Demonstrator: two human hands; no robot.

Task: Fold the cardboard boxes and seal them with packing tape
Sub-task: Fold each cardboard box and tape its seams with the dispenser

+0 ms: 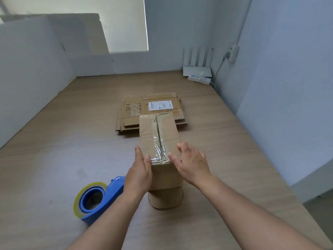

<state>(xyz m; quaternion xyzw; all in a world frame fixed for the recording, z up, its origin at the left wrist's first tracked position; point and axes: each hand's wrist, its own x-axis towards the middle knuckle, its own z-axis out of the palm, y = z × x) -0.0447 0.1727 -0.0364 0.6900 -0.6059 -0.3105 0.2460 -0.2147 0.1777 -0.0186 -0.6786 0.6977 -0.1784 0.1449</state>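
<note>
Right now my left hand (141, 168) lies flat against the left side of the box (169, 130), fingers straight and together, thumb on the top edge beside the tape (156, 147); my right hand (191, 164) rests on the top right, fingers loosely spread, thumb near the seam. I think I hold it so to press the tape end over the near edge. The box stands on the table (234, 150) before me, the tape dispenser (98, 197) just left within reach, flat cardboard (133, 112) stacked behind for the next fold
</note>
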